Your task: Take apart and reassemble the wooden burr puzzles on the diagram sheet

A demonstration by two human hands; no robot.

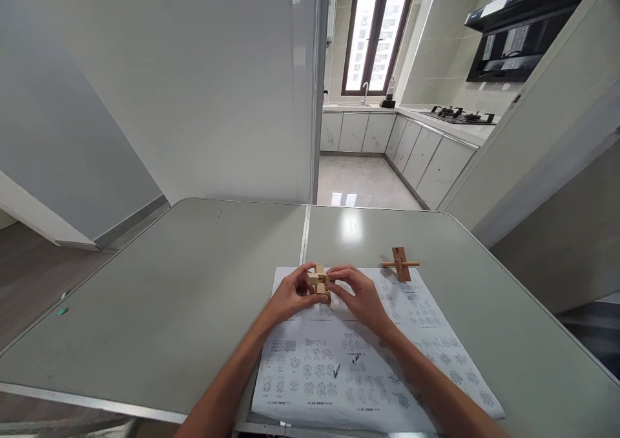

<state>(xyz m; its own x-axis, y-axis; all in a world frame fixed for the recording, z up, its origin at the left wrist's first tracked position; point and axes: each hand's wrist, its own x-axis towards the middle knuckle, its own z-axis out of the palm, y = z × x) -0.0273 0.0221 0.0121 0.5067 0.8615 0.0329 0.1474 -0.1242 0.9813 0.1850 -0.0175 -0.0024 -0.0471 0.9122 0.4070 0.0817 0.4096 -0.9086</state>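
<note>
A small light wooden interlocking puzzle point(320, 280) is held just above a printed instruction sheet point(358, 367) on the grey table point(169, 296). My left hand point(289, 296) grips its left side with curled fingers. My right hand point(356, 294) pinches its right side, fingers bent around the wood. Both hands meet over the sheet's far edge. A second, darker wooden cross-shaped puzzle point(401, 263) lies on the table to the right, beyond my right hand, untouched.
The sheet covers the table's near middle and reaches its front edge. A small teal scrap point(62, 311) lies near the table's left edge. Behind the table stand a white wall and an open doorway into a kitchen point(378, 134).
</note>
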